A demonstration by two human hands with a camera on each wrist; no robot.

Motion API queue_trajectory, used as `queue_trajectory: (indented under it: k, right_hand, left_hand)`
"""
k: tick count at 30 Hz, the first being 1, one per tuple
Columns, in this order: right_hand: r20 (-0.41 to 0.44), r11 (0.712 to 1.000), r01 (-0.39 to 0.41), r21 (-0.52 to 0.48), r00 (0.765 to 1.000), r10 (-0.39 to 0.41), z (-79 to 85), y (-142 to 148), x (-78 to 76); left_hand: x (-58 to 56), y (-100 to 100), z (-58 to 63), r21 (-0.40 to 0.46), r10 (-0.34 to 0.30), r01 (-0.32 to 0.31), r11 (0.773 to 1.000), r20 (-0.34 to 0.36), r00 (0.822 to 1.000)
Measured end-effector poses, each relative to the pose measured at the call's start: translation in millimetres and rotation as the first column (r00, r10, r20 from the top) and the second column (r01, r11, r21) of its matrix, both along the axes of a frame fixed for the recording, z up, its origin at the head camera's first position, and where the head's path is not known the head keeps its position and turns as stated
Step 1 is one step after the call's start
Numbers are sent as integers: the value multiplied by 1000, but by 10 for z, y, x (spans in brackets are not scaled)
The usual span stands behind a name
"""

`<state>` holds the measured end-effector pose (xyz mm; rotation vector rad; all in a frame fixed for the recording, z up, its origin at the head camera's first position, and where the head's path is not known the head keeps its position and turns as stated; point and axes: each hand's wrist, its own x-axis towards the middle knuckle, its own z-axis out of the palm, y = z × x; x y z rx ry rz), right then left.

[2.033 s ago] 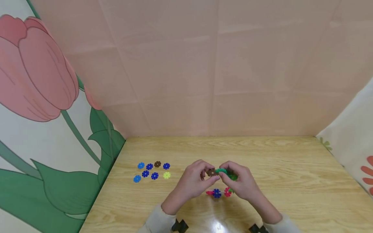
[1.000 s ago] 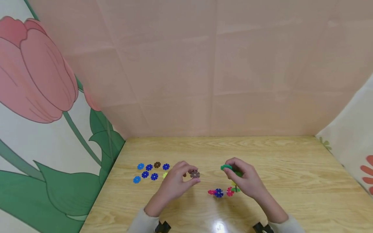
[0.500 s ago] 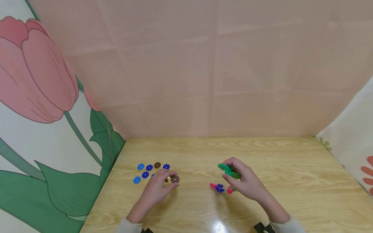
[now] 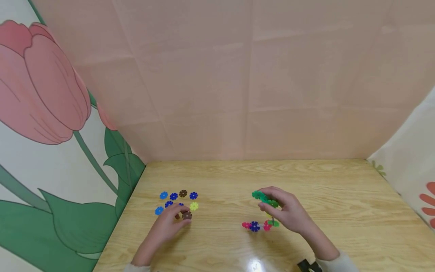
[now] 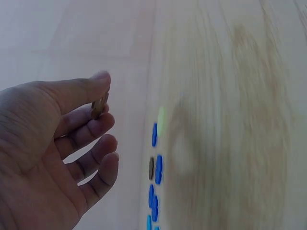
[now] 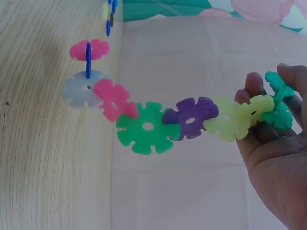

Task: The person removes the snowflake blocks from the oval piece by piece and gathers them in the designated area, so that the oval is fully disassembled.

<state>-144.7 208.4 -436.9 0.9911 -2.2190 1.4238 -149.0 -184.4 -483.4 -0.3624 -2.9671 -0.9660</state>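
The chain of slotted, flower-shaped discs hung from the right grip, whose thumb and fingers were closed about its green end. Its opposite end, pink and dark blue, was low over the counter; whether it touched the wood could not be told. Left of the chain and well apart from it, the left grip pinched a brown disc between thumb and fingertips, apparently raised off the surface.

Each disc looked like thin, smooth plastic: very light, fairly stiff, probably a little slippery on its flat faces but unlikely to break under a normal pinch. The brown disc seemed best held by one side of the rim, with the opposite slots left free. The chain, by contrast, looked loose as a whole, since it curved and twisted at its joints; a tug or heavy sag might have pulled a slot apart. The surest hold on it was judged to be the disc right beside a joint.

No container could be made out. The loose pieces lay flat on the counter, left of the chain: light blue discs, dark blue discs, a second brown one and a yellow disc.
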Motion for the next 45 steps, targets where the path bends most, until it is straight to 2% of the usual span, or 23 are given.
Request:
queue_trajectory:
  k: [8, 14, 22, 27, 32, 38, 42, 45]
  right_hand:
    - [13, 998, 60, 34, 998, -61, 9, 5, 8]
    - [58, 999, 29, 31, 998, -31, 11, 27, 20]
    - [115, 998, 46, 54, 992, -51, -4, 27, 46]
    - [115, 997, 56, 61, 991, -63, -2, 15, 58]
    - [137, 998, 38, 49, 990, -45, 5, 11, 56]
    - [117, 999, 13, 43, 993, -18, -4, 7, 55]
    - [127, 999, 8, 39, 992, -13, -10, -9, 63]
    - [149, 1000, -2, 20, 989, -1, -20, -21, 73]
  left_hand:
    - [-20, -170, -95, -39, 62, -61, 997, 18, 998]
    - [-23, -277, -162, -64, 75, -74, 995, 11, 997]
    - [-23, -378, -244, -112, 115, -111, 988, 36, 993]
    - [-9, -406, -274, -149, 131, -128, 981, 7, 991]
    - [5, -407, -268, -165, 134, -136, 977, -21, 991]
    - [19, -384, -229, -204, 138, -141, 969, -31, 990]
    - [35, -259, -138, -234, 140, -147, 961, -49, 989]
    - [37, -88, -24, -213, 106, -119, 970, -72, 992]
